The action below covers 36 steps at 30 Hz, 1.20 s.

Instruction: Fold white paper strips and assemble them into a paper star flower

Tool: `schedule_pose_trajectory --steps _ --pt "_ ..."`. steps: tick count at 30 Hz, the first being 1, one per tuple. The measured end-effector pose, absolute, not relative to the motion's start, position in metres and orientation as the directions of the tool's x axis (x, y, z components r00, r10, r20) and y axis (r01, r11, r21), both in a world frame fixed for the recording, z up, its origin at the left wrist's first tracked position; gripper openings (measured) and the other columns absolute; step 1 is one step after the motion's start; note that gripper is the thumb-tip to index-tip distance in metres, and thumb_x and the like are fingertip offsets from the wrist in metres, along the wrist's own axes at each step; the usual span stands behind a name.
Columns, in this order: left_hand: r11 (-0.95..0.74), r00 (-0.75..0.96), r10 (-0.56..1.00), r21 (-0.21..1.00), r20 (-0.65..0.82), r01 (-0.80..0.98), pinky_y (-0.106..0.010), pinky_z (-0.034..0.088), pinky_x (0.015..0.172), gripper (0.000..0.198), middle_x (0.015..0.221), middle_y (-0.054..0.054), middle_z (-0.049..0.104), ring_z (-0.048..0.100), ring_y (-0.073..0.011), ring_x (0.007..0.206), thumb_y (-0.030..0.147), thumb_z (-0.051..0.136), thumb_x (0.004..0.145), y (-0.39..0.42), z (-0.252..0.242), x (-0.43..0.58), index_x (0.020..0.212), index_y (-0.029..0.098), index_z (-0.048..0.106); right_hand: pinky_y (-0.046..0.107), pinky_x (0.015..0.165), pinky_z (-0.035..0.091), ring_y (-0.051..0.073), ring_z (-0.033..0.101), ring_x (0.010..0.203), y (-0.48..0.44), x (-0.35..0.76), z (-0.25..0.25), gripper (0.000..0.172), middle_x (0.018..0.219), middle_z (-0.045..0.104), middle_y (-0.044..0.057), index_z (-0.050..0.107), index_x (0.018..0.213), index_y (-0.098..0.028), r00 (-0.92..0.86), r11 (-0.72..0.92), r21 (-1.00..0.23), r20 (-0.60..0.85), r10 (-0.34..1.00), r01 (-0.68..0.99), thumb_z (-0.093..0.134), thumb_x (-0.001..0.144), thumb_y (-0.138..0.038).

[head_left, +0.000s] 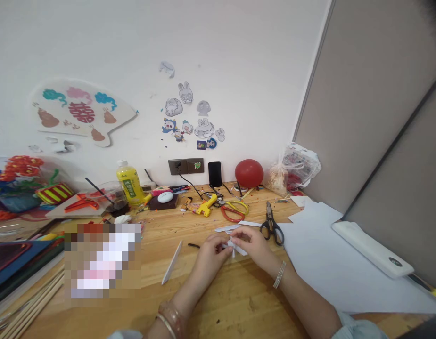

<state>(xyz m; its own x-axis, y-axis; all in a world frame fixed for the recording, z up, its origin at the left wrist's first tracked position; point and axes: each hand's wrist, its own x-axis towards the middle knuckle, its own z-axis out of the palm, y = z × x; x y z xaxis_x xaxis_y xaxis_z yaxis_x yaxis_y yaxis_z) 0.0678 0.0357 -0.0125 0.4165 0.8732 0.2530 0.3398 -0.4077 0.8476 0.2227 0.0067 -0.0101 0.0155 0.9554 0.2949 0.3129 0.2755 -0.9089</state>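
Observation:
Fingertips of my left hand [217,249] and my right hand [248,239] meet over the wooden table, pinching a small piece of white paper [240,248] between them. Its exact shape is partly covered by the fingers. Behind the hands lie white paper strips [250,224]. A longer folded strip [172,262] rests left of my left hand, apart from it. Black-handled scissors [271,226] lie just beyond my right hand, blades pointing away.
Large white paper sheets [320,263] cover the right side, with a white oblong device [375,249] on them. Toward the wall are a yellow glue gun [206,207], red-and-yellow-handled scissors [234,212], a red balloon [249,173], a phone [215,174] and a drink bottle [129,183]. Wooden sticks [36,301] lie left.

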Motion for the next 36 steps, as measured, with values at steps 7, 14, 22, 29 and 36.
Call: schedule_pose_trajectory --steps 7,14,22,29,36 --pt "-0.219 0.396 0.910 0.951 0.119 0.218 -0.023 0.038 0.058 0.018 0.063 -0.001 0.060 0.051 -0.0141 0.060 0.031 0.059 0.066 0.042 -0.018 0.066 0.067 0.013 0.062 0.028 0.066 0.044 0.017 0.057 0.072 0.012 0.231 -0.020 0.019 0.074 0.061 0.001 0.061 0.075 -0.016 -0.152 0.110 -0.976 0.082 0.985 0.187 0.068 0.063 -0.030" --pt "-0.183 0.424 0.895 0.981 0.140 0.063 -0.022 0.040 0.060 0.020 0.067 0.000 0.060 0.052 -0.0132 0.062 0.032 0.063 0.064 0.041 -0.020 0.066 0.073 0.014 0.060 0.028 0.067 0.042 0.016 0.054 0.071 0.016 0.231 -0.027 0.020 0.074 0.057 0.000 0.061 0.073 -0.016 -0.193 0.125 -0.970 0.084 0.978 0.208 0.066 0.066 -0.033" --pt "-0.224 0.428 0.889 0.970 0.163 0.097 -0.022 0.038 0.057 0.015 0.062 0.002 0.054 0.048 -0.0115 0.058 0.029 0.060 0.066 0.046 -0.027 0.065 0.069 0.015 0.056 0.028 0.071 0.042 0.016 0.053 0.075 0.017 0.227 -0.028 0.015 0.079 0.055 0.001 0.061 0.072 -0.015 -0.186 0.238 -0.935 0.193 0.963 0.262 0.062 0.071 -0.030" --pt "-0.223 0.462 0.874 0.969 0.151 0.106 -0.023 0.039 0.059 0.015 0.064 0.002 0.054 0.048 -0.0118 0.060 0.028 0.059 0.067 0.047 -0.026 0.063 0.070 0.014 0.054 0.024 0.063 0.039 0.014 0.050 0.068 0.018 0.228 -0.029 0.013 0.070 0.054 -0.001 0.061 0.068 -0.016 -0.196 0.248 -0.893 0.185 0.963 0.376 0.060 0.073 -0.028" --pt "-0.236 0.497 0.855 0.965 0.150 0.115 -0.025 0.041 0.062 0.016 0.067 0.000 0.055 0.050 -0.0134 0.063 0.029 0.058 0.069 0.050 -0.033 0.063 0.072 0.014 0.054 0.022 0.058 0.035 0.013 0.046 0.065 0.019 0.225 -0.031 0.012 0.069 0.051 -0.001 0.058 0.067 -0.016 -0.213 0.248 -0.861 0.168 0.962 0.443 0.057 0.074 -0.026"
